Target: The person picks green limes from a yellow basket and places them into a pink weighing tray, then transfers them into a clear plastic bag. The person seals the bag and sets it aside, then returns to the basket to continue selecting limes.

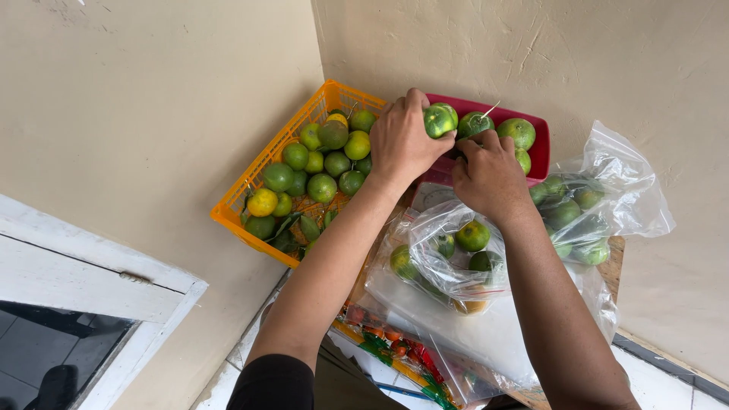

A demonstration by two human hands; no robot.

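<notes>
Two bare forearms reach up from the near edge toward citrus fruit packed into a wall corner.

Nearest the camera lie clear plastic bags (456,258) holding a few green fruits, with a strip of red and green packets (395,353) at the near edge below them. Beyond these, the left hand (401,144) has its fingers curled closed around a green citrus fruit (440,120), lifted just over the near-left rim of the red tray (541,148). Just to its right, the right hand (490,176) has its fingers bent narrow at the tray's near rim; whether they pinch anything cannot be told. More green fruits sit in the tray. Left of the hands stands an orange crate (250,190) full of green and yellowish citrus. Another filled clear bag (600,205) rests far right against the wall.
</notes>
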